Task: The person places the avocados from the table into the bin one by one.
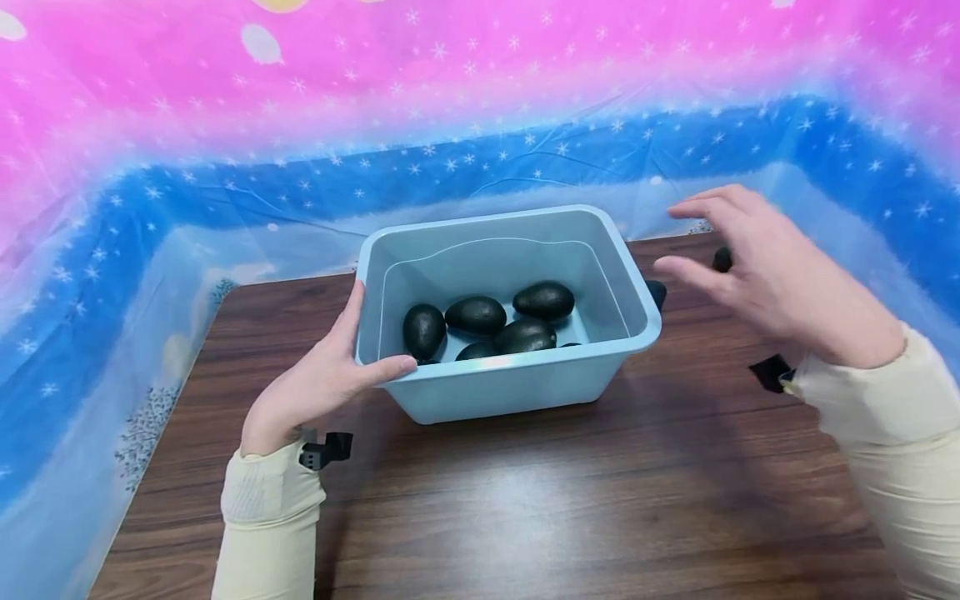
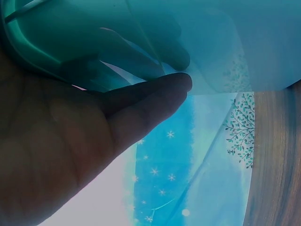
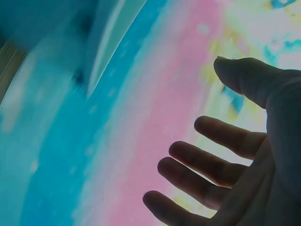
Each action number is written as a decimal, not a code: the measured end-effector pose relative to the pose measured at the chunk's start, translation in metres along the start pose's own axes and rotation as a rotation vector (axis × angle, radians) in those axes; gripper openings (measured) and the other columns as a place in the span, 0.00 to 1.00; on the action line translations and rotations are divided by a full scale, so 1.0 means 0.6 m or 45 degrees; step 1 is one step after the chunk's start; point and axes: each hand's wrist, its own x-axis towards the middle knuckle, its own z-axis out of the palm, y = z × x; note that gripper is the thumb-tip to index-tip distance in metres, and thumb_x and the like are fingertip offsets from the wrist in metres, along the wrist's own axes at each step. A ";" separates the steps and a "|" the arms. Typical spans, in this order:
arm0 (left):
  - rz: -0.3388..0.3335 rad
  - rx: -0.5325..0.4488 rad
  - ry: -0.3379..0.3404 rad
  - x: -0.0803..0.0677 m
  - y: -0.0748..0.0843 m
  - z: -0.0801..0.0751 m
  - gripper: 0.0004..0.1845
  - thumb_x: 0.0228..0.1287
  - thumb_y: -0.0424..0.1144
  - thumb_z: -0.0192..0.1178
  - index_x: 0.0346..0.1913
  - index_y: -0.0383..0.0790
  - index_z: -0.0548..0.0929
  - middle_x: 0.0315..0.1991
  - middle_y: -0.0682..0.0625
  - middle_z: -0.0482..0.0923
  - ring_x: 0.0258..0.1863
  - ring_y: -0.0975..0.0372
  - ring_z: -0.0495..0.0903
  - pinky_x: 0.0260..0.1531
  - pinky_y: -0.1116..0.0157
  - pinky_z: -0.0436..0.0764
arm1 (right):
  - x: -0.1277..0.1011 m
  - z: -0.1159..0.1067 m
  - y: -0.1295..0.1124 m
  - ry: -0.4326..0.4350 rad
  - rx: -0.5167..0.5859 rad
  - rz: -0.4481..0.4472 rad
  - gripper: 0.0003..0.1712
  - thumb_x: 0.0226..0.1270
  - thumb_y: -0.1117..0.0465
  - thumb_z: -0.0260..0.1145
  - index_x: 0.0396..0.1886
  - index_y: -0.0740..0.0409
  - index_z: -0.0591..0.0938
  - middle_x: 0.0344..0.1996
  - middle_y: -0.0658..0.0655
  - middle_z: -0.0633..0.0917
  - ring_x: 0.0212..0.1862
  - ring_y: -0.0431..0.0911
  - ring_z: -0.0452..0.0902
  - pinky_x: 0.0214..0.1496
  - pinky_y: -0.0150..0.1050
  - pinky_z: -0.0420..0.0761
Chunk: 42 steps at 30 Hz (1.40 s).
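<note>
A light blue plastic bin (image 1: pixel 517 387) stands on the brown wooden table with several dark avocados (image 1: pixel 543 301) lying inside. My left hand (image 1: pixel 315 383) holds the bin's front left corner, the thumb along the front rim and the fingers against the left wall. In the left wrist view, those fingers (image 2: pixel 136 56) show through the translucent plastic. To the right of the bin, my right hand (image 1: pixel 772 267) hangs in the air with nothing in it, its thumb and fingers spread apart.
A dark rounded thing (image 1: pixel 657 293) pokes out behind the bin's right end, and another (image 1: pixel 722 259) is partly hidden by my right hand. The wooden table (image 1: pixel 525 508) extends toward me. A pink and blue snowflake-patterned cloth (image 1: pixel 450 158) surrounds it at the back and sides.
</note>
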 end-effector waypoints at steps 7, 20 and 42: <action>-0.017 0.027 0.002 -0.001 0.002 -0.003 0.58 0.61 0.58 0.64 0.72 0.71 0.23 0.74 0.68 0.22 0.75 0.59 0.39 0.65 0.42 0.57 | 0.010 -0.020 0.119 -0.011 -0.103 0.258 0.38 0.72 0.45 0.59 0.69 0.68 0.66 0.65 0.76 0.64 0.67 0.70 0.54 0.64 0.68 0.55; -0.004 -0.031 0.001 -0.001 0.003 0.001 0.58 0.61 0.57 0.65 0.72 0.72 0.24 0.74 0.69 0.24 0.75 0.61 0.38 0.66 0.42 0.56 | 0.026 0.050 0.309 -0.115 0.059 0.553 0.47 0.71 0.42 0.58 0.73 0.71 0.55 0.70 0.80 0.49 0.70 0.73 0.41 0.64 0.71 0.49; -0.035 -0.032 0.016 -0.008 -0.001 0.005 0.60 0.60 0.58 0.65 0.73 0.69 0.24 0.75 0.65 0.24 0.75 0.59 0.36 0.66 0.41 0.53 | 0.003 0.156 0.424 -0.214 -0.094 0.653 0.50 0.62 0.43 0.68 0.70 0.71 0.60 0.53 0.85 0.56 0.54 0.74 0.48 0.49 0.67 0.59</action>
